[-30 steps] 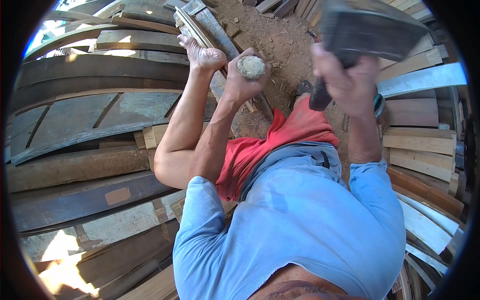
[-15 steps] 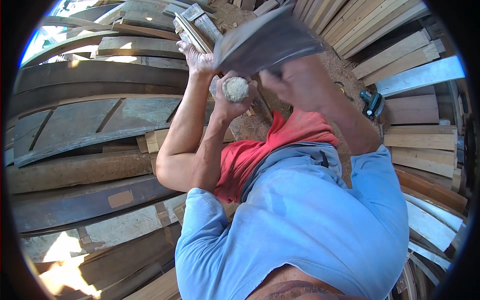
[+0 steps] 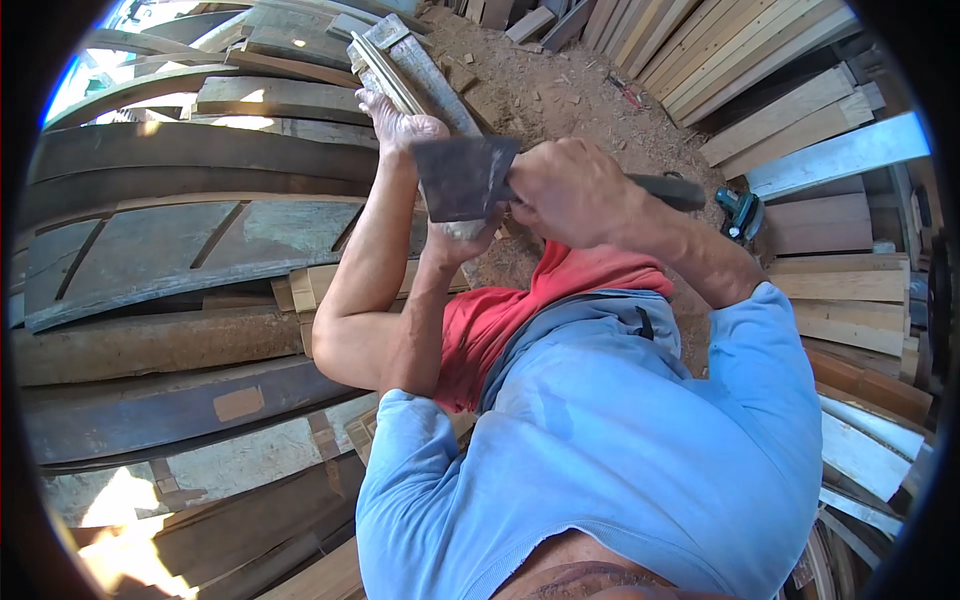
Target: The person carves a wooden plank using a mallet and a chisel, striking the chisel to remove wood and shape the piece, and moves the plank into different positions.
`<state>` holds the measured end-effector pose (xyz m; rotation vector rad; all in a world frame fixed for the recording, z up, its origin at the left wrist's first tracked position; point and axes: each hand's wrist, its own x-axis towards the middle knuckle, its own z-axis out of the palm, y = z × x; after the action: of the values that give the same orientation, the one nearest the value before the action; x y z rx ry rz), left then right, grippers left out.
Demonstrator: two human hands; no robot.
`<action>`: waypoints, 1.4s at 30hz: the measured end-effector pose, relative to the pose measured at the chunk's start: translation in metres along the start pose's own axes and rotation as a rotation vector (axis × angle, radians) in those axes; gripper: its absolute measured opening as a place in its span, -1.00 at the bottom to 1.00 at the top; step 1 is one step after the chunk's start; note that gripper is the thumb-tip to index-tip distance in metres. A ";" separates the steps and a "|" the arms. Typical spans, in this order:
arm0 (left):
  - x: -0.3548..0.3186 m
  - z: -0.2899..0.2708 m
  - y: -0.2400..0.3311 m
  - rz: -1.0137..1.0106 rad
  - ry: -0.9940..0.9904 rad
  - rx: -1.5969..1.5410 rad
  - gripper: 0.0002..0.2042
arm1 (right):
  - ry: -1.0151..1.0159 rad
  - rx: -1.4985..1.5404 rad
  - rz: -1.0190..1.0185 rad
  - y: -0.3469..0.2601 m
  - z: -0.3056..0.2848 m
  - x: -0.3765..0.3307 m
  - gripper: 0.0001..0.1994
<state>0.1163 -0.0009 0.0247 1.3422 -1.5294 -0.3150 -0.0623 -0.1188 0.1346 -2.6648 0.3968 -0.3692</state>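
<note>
My right hand (image 3: 572, 190) is closed round the handle of a hatchet (image 3: 465, 178). Its wide, dark, flared head lies flat over the top of my left hand, and the dark handle end sticks out past my right wrist. Below the head, my left hand (image 3: 455, 245) is wrapped round a thick, pale, round-ended handle (image 3: 463, 229). The hatchet head covers most of that round end, and its lower part is hidden. Just beyond, my bare foot (image 3: 395, 122) rests against a bundle of narrow wooden strips (image 3: 388, 75) beside a worn, pale-edged board (image 3: 432, 85).
Stacked long boards (image 3: 190, 245) fill the left side. A teal power tool (image 3: 738, 212) sits on the chip-strewn ground (image 3: 565, 90) at right. Leaning planks (image 3: 740, 50) and short timber pieces (image 3: 840, 285) line the right. A small red-handled tool (image 3: 626, 92) lies farther off.
The hatchet, blurred and raised above my left hand before, has come down over the round handle end. My left hand and foot stay nearly where they were.
</note>
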 end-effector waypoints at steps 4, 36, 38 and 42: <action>-0.003 0.020 -0.012 -0.062 0.074 0.030 -0.58 | -0.013 0.206 0.118 0.002 -0.001 0.000 -0.72; -0.017 0.016 -0.031 -0.277 -0.159 -0.073 -0.74 | -0.131 -0.067 0.156 0.010 0.009 -0.006 -0.81; -0.035 0.025 -0.033 -0.381 -0.090 -0.158 -0.71 | -0.099 0.020 0.140 0.008 0.007 -0.008 -0.81; -0.007 0.025 -0.024 -0.107 0.017 -0.012 -0.70 | 0.042 0.080 0.039 0.004 -0.013 -0.007 -0.78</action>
<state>0.1090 -0.0128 -0.0073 1.4168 -1.4426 -0.3786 -0.0739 -0.1244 0.1427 -2.5713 0.4362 -0.4207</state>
